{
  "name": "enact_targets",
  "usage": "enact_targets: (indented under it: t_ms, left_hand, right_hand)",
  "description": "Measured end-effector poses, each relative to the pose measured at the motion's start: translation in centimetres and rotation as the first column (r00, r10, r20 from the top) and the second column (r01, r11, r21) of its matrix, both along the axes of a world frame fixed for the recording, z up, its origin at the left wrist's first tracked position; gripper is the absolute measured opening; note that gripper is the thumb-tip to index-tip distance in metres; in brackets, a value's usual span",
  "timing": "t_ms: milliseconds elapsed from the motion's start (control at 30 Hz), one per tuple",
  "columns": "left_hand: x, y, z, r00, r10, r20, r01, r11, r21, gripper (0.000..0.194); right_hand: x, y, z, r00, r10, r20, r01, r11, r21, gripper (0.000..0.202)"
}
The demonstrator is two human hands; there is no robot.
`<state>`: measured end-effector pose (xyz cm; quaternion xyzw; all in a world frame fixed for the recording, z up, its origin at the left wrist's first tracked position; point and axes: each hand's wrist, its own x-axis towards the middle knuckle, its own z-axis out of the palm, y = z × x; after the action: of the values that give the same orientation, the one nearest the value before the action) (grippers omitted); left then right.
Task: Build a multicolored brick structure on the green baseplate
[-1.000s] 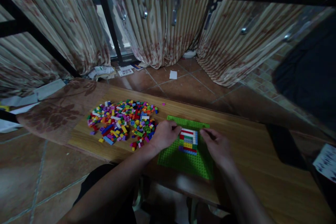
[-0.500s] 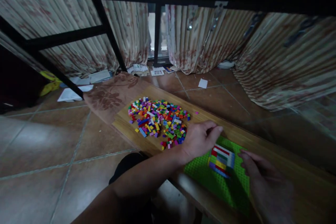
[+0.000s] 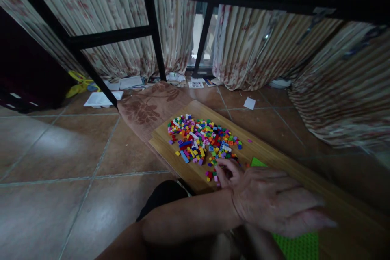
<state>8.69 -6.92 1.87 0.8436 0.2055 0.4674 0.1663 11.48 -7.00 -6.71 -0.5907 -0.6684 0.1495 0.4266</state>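
My left hand (image 3: 280,201) is stretched out over the green baseplate (image 3: 297,245), blurred, its fingers extended and nothing visible in them. It hides most of the plate and the built block of bricks. My right hand (image 3: 230,172) crosses beneath the left wrist and is at the near right edge of the loose brick pile (image 3: 195,138). Its thumb and index fingertips are pinched close together among the bricks; what they hold is too small to make out.
The wooden board (image 3: 170,152) carries the pile and baseplate. A brown patterned cloth (image 3: 146,107) lies at its far left end. Beyond are a black metal frame (image 3: 112,36), curtains (image 3: 250,48), papers (image 3: 131,82) and a white tray (image 3: 102,99) on the tiled floor.
My right hand has moved left from beside the baseplate to the pile. My left hand has moved right over the plate, its fingers now extended, covering the block. The view has swung left.
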Motion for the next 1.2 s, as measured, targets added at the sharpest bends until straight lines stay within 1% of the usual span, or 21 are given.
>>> enact_targets:
  t_ms: [67, 133, 267, 367, 433, 567, 667, 733, 767, 833, 900, 933, 1000, 1100, 1200]
  left_hand:
    - [-0.4, 0.2, 0.1, 1.000, 0.005, 0.002, -0.005, 1.000, -0.015, 0.048]
    - [-0.7, 0.4, 0.1, 1.000, 0.004, 0.001, -0.004, 1.000, -0.028, 0.049]
    - [-1.3, 0.6, 0.4, 1.000, 0.010, 0.010, -0.010, 0.999, -0.040, 0.048]
    - [-1.8, 0.8, 0.7, 0.999, 0.038, 0.027, -0.036, 0.996, -0.080, 0.046]
    - [-2.1, 0.8, 1.0, 0.998, 0.049, 0.039, -0.044, 0.992, -0.116, 0.044]
    - [-2.4, 0.9, 1.3, 0.996, 0.064, 0.060, -0.053, 0.983, -0.175, 0.037]
    - [-2.5, 0.9, 1.5, 0.998, 0.055, 0.038, -0.046, 0.977, -0.206, 0.040]
    - [-2.6, 1.0, 1.7, 0.998, 0.055, 0.021, -0.050, 0.976, -0.210, 0.043]
    - [-2.6, 1.0, 1.8, 0.998, 0.055, 0.019, -0.050, 0.977, -0.205, 0.044]
    - [-2.8, 1.0, 1.9, 0.998, 0.053, 0.026, -0.046, 0.978, -0.202, 0.043]
    - [-3.1, 0.9, 1.9, 0.998, 0.052, 0.038, -0.044, 0.978, -0.202, 0.042]
    - [-3.3, 0.8, 1.9, 0.997, 0.056, 0.045, -0.045, 0.979, -0.201, 0.041]
    - [-3.5, 0.8, 1.8, 0.996, 0.063, 0.067, -0.049, 0.981, -0.188, 0.039]
    - [-3.7, 0.8, 1.5, 0.992, 0.052, 0.112, -0.033, 0.985, -0.167, 0.038]
    - [-3.6, 1.0, 1.1, 0.994, 0.036, 0.107, -0.017, 0.986, -0.167, 0.039]
  right_hand:
    - [-1.8, 0.9, 0.0, 0.995, 0.102, -0.002, -0.102, 0.995, 0.013, 0.018]
    - [-3.2, 1.5, 0.6, 0.987, 0.157, 0.025, -0.157, 0.988, 0.011, 0.018]
    - [-5.2, 2.4, 1.9, 0.952, 0.252, 0.175, -0.247, 0.968, -0.045, 0.019]
    - [-6.0, 2.8, 2.0, 0.891, 0.340, 0.302, -0.336, 0.940, -0.065, 0.019]
    - [-5.7, 3.0, 1.7, 0.862, 0.358, 0.358, -0.355, 0.932, -0.076, 0.016]
    - [-3.4, 3.4, 1.0, 0.860, 0.300, 0.414, -0.294, 0.952, -0.079, 0.018]
    - [-2.4, 3.3, 1.0, 0.866, 0.223, 0.447, -0.230, 0.972, -0.038, 0.020]
    - [-3.0, 2.9, 1.2, 0.872, 0.218, 0.438, -0.240, 0.971, -0.007, 0.020]
    - [-3.7, 2.6, 1.3, 0.871, 0.245, 0.426, -0.269, 0.963, -0.005, 0.019]
    - [-5.4, 1.8, 1.4, 0.854, 0.322, 0.408, -0.341, 0.940, -0.027, 0.016]
    - [-7.1, 1.0, 1.4, 0.837, 0.353, 0.419, -0.358, 0.931, -0.068, 0.012]
    - [-7.8, 0.6, 1.3, 0.834, 0.342, 0.434, -0.337, 0.937, -0.091, 0.011]
    - [-8.6, 0.1, 1.0, 0.836, 0.283, 0.470, -0.254, 0.959, -0.125, 0.009]
    - [-8.9, -0.2, 0.4, 0.833, 0.195, 0.518, -0.141, 0.980, -0.141, 0.009]
    - [-8.9, -0.1, 0.0, 0.818, 0.142, 0.557, -0.079, 0.987, -0.137, 0.011]
